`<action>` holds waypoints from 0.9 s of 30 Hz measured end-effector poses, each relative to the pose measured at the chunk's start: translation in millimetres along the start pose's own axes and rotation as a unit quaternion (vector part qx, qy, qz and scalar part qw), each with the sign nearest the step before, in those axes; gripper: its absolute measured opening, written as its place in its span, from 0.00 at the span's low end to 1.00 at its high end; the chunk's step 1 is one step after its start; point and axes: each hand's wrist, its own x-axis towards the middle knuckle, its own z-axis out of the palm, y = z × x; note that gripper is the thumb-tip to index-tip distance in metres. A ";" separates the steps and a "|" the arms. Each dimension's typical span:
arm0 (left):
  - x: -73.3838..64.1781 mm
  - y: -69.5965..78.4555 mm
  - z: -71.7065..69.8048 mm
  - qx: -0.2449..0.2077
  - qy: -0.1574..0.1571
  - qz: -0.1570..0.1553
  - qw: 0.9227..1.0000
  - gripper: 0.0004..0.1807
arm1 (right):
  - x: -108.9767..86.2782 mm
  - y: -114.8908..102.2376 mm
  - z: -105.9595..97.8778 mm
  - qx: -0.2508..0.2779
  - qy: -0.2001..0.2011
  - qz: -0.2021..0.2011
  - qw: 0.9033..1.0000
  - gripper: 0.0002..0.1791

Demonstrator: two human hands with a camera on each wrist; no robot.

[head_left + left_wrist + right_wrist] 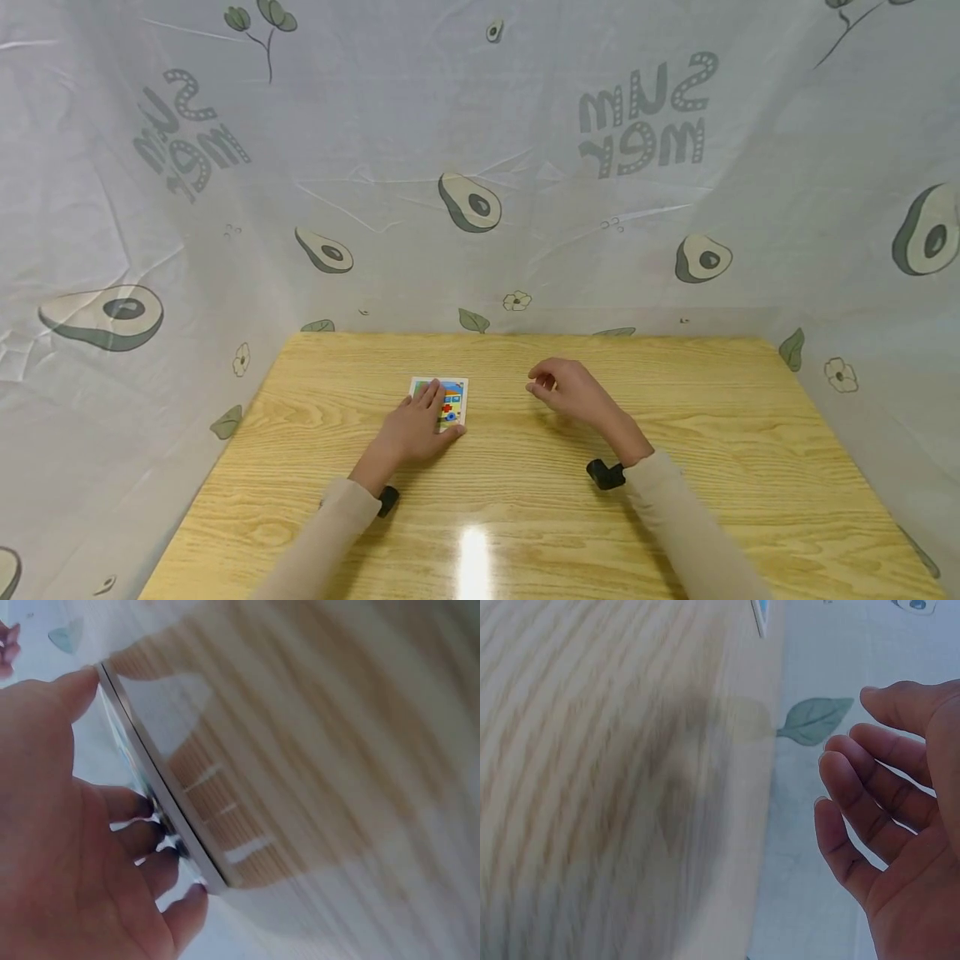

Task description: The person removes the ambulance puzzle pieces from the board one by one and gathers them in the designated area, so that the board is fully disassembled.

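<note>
A small, square picture board (pixel 458 394) with a white border lies on the wooden table, left of the middle. Its bright print shows a red cross, blue patches and yellow. My left hand (pixel 412 433) rests on it from the near left, fingers spread over the picture and thumb at the near right corner. In the left wrist view the board (pixel 166 793) shows its thin pale edge flat on the tabletop. My right hand (pixel 572 392) hovers to the right, fingers loosely bent and holding nothing. The left hand hides part of the picture.
The wooden table (pixel 525 500) reaches back to a pale curtain (pixel 405 275) printed with avocados and leaves, which hangs along its back and sides. Each wrist wears a black camera. A bright light reflection lies on the near part of the table.
</note>
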 end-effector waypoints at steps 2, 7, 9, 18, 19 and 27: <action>0.2 6.0 0.8 0.005 -0.003 0.003 1.000 0.50 | 1.4 -2.0 3.8 0.007 -0.005 0.008 1.000 0.14; 1.5 19.9 4.8 0.015 -0.014 0.000 1.000 0.50 | 4.3 -5.1 12.4 0.011 -0.017 0.017 1.000 0.14; 1.7 25.2 5.4 0.020 -0.020 -0.006 1.000 0.50 | 5.2 -6.2 14.6 0.011 -0.018 0.018 1.000 0.14; 2.1 38.3 1.3 0.026 -0.021 -0.018 0.999 0.50 | 8.3 -8.0 19.1 0.013 -0.021 0.021 0.999 0.15; 2.1 37.2 1.3 0.023 -0.020 -0.017 0.999 0.51 | 8.8 -8.3 20.0 0.014 -0.022 0.021 0.999 0.15; -2.8 17.1 -0.3 -0.010 -0.005 0.019 1.000 0.47 | 17.6 -15.2 32.2 0.029 -0.035 0.025 0.999 0.15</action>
